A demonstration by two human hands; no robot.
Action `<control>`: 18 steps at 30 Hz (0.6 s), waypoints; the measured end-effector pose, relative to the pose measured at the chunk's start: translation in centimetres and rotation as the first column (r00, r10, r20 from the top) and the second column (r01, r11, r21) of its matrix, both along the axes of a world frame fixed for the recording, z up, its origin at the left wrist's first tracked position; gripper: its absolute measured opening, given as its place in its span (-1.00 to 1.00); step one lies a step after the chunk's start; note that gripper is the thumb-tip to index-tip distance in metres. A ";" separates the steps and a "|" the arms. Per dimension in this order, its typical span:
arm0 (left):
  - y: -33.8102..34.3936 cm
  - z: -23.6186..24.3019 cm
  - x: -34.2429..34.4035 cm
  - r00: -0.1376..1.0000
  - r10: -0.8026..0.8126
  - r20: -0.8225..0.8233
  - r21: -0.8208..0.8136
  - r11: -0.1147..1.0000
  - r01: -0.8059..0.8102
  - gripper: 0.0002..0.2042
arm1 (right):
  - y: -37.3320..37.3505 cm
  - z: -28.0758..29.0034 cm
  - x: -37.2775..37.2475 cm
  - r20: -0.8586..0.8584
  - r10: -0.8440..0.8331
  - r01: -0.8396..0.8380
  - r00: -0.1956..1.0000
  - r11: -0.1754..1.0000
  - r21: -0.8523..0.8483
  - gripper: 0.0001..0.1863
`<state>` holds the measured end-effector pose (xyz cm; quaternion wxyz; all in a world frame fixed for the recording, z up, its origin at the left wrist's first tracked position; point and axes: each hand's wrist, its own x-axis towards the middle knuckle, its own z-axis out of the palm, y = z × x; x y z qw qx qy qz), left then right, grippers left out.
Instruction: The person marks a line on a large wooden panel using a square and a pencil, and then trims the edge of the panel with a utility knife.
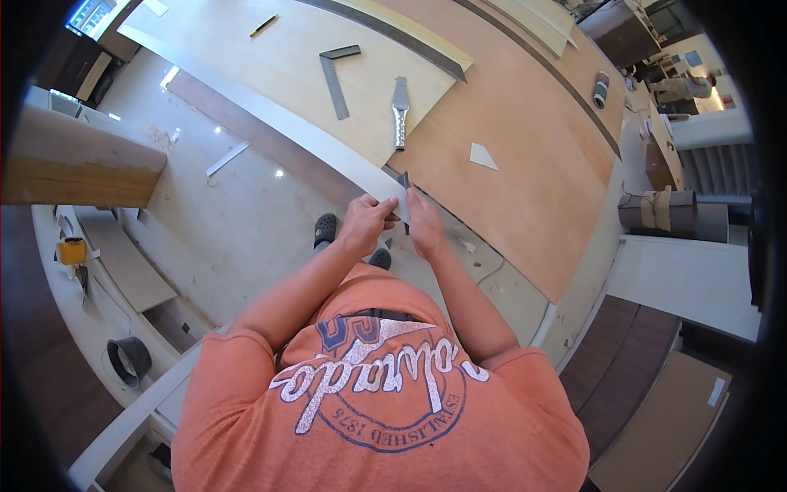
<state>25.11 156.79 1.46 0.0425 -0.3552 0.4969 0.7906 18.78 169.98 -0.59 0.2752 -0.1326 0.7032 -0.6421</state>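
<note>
A long white strip (316, 143) runs along the near edge of the pale wooden panel, its end reaching my hands. My left hand (366, 223) is closed, pinching that end between thumb and fingers. My right hand (425, 225) lies along a thin dark flat bar (405, 179), gripping it upright against the strip's end; its exact kind is hard to make out. Beyond my hands, a metal-handled scraper-like tool (400, 115) and an angled try square (334, 82) rest on the pale panel (270, 70).
A reddish-brown sheet (525, 193) extends to the right, bearing a small white offcut (484, 157) and a printed can (601, 89). A yellow-black pencil (264, 26) lies far left. Below stands a wooden post (90, 160); a black bucket (129, 361) sits lower left. Another person (693, 87) is far right.
</note>
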 end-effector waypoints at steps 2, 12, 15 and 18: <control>0.0 0.4 -0.3 0.998 0.043 -0.039 0.074 0.996 -0.040 -0.74 | 0.6 0.4 0.7 0.212 -0.049 0.063 0.976 0.996 -0.060 -0.51; -1.0 -0.5 -0.5 0.998 0.052 0.024 -0.032 0.998 -0.051 -0.73 | 2.4 4.2 2.2 0.597 0.011 0.185 0.802 0.947 -0.265 -0.53; -0.7 0.5 -0.1 1.000 -0.011 0.029 0.025 1.000 0.010 -0.70 | 3.1 3.1 2.2 0.608 0.015 0.206 0.794 0.934 -0.292 -0.54; -0.2 1.5 -0.1 0.998 -0.050 0.026 -0.051 0.997 0.051 -0.71 | 2.2 1.9 -0.8 0.583 0.050 0.205 0.811 0.909 -0.364 -0.54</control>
